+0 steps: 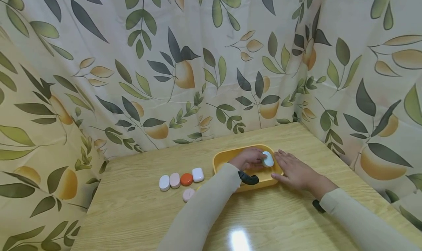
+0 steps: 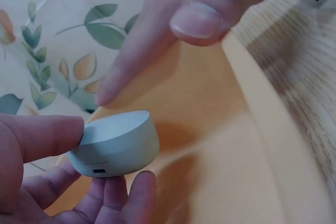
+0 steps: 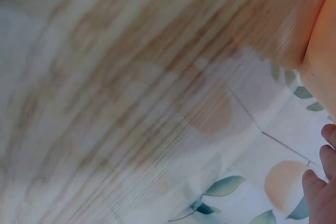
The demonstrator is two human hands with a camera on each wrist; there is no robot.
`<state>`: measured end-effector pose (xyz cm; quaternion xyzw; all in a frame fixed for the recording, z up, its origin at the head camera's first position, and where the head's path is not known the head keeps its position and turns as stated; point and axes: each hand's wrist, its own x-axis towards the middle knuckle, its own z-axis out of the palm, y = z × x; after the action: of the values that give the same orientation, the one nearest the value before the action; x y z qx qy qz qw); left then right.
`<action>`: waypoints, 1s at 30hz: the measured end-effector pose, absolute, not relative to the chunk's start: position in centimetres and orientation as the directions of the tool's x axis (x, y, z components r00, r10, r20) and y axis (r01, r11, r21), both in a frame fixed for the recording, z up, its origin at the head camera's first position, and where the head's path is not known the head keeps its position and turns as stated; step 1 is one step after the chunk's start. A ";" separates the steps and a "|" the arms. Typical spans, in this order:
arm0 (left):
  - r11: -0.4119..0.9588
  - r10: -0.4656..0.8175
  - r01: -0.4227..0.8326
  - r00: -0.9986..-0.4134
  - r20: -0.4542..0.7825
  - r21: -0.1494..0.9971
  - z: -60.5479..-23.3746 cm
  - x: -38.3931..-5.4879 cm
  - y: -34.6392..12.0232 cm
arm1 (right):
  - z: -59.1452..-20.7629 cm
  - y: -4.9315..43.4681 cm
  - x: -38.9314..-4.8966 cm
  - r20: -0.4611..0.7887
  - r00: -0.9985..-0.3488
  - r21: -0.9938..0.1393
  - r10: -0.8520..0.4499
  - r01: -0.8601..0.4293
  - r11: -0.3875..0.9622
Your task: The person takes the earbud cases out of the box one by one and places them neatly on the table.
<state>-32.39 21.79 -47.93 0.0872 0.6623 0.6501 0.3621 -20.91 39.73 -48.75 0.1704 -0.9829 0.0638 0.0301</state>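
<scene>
My left hand [image 1: 251, 158] is over the yellow plastic bin [image 1: 227, 156] and holds a pale mint, rounded earbud case [image 1: 268, 160]. In the left wrist view the thumb lies on top of the earbud case [image 2: 118, 148] with the fingers beneath it, and a small charging port shows on its side. My right hand [image 1: 294, 170] rests at the bin's right end, its fingers straight along the rim. Only a few fingertips of the right hand [image 3: 320, 177] show at the edge of the right wrist view, beside the bin's orange-looking wall [image 3: 323, 66].
Left of the bin, small rounded cases stand in a row: a white one [image 1: 164, 183], a pink one [image 1: 175, 180], a red one [image 1: 186, 179] and another white one [image 1: 198, 174]. A pale pink round case [image 1: 188, 195] lies in front. A leaf-patterned curtain [image 1: 211, 79] borders the wooden table [image 1: 132, 214].
</scene>
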 end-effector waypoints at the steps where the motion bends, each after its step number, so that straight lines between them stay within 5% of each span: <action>1: 0.135 0.593 -0.358 -0.718 -0.365 0.924 -47.8 -32.4 21.6 | -48.8 39.8 -20.9 0.080 -0.941 -0.120 -0.330 -0.337 0.934; 30: 0.057 0.610 -0.398 -0.712 -0.347 0.916 -47.2 -32.6 17.5 | -49.0 40.3 -20.8 0.090 -0.944 -0.143 -0.318 -0.329 0.933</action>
<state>-32.62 17.53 -47.23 0.0849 0.6259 0.6813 0.3699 -20.79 40.26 -49.00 0.1646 -0.9827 0.0784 0.0327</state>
